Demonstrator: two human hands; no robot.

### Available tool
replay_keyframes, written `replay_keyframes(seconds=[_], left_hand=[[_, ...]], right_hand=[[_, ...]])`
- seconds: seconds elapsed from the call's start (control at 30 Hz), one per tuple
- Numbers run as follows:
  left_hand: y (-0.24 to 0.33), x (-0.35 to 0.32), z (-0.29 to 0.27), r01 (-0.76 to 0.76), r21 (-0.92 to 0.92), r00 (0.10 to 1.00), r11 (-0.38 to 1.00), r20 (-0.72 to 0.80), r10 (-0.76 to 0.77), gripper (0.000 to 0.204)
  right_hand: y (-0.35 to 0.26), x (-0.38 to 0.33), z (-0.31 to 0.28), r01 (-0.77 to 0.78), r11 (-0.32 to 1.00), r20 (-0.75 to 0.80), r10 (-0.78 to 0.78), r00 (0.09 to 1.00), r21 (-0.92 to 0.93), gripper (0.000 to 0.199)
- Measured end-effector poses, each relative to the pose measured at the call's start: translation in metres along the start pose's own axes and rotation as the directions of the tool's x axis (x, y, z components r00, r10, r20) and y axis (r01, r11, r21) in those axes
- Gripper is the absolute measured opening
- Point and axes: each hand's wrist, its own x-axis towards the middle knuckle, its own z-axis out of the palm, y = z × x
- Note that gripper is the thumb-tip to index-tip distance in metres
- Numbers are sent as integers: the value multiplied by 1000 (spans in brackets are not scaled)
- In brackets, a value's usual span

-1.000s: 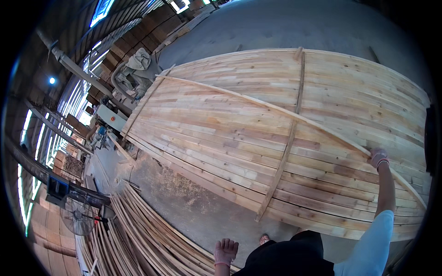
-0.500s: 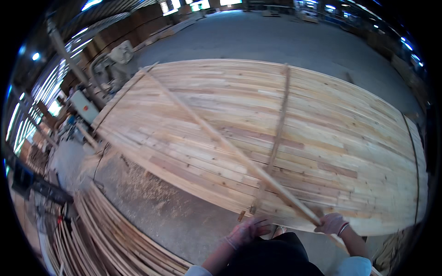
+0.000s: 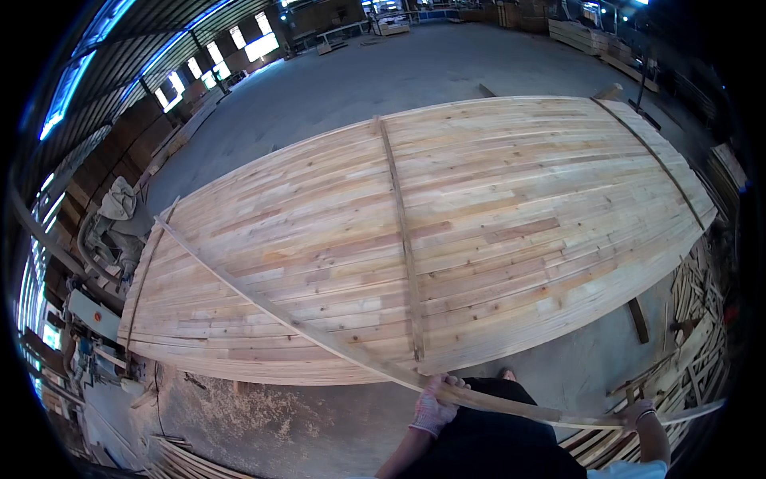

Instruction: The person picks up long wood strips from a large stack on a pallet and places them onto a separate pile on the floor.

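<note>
A long, thin wooden strip (image 3: 319,338) slants across a broad panel of laid-out boards (image 3: 495,184), its far end over the panel's left edge. My left hand (image 3: 436,405), in a pale knit glove, is wrapped round the strip just off the panel's near edge. Farther right, my right hand (image 3: 641,416), gloved too, grips the same strip closer to its near end. That end sticks out past my right hand. A narrow crosswise batten (image 3: 403,231) lies over the boards near the middle, and another batten (image 3: 650,152) lies near the right end.
Loose wooden strips (image 3: 686,359) lie piled at the right, and more long strips (image 3: 187,461) at the lower left. Sawdust (image 3: 255,407) covers part of the floor before the panel. A dusty machine (image 3: 116,227) and a pale control box (image 3: 94,315) stand at the left.
My left hand, open and apart from the strip before, has closed round it. My right hand has shifted right along with the strip. My view has turned to the right.
</note>
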Motion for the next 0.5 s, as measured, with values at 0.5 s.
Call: replay_keyframes(seconds=[0.5], left_hand=[[-58, 6, 20, -145, -104, 987, 984, -89, 136, 12]], right_hand=[[54, 28, -24, -36, 909, -364, 203, 909, 416, 41]])
